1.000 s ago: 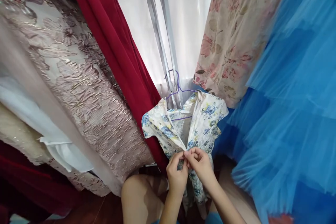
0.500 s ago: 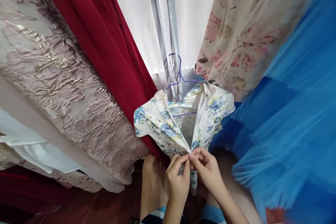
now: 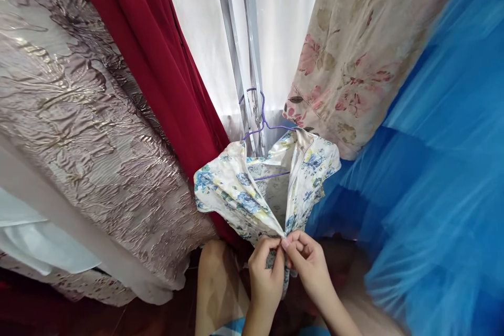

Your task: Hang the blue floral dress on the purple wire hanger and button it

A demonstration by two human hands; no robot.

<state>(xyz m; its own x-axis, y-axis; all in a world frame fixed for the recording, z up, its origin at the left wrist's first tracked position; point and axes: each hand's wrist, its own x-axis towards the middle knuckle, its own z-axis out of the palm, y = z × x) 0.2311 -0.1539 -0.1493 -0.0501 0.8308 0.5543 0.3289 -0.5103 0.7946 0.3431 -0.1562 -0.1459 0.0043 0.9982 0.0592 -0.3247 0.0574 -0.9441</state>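
So the dress point(image 3: 252, 200) hung over the hanger's point(image 3: 264, 124) sloping edges, our left hand point(image 3: 265, 271) and right hand point(image 3: 308, 263) pinching the bottom of its open front. Seemed like we were lining up the edges; next move probably called for steady fingertips.

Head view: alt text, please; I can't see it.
A person's left hand and right hand pinch a white, blue-flowered garment at the bottom of its open V, on a purple hanger. Dark red fabric hangs left; pink-flowered fabric and blue fabric hang right.

Bright white cloth point(image 3: 192, 16) hangs above a dark reddish floor point(image 3: 151, 317).
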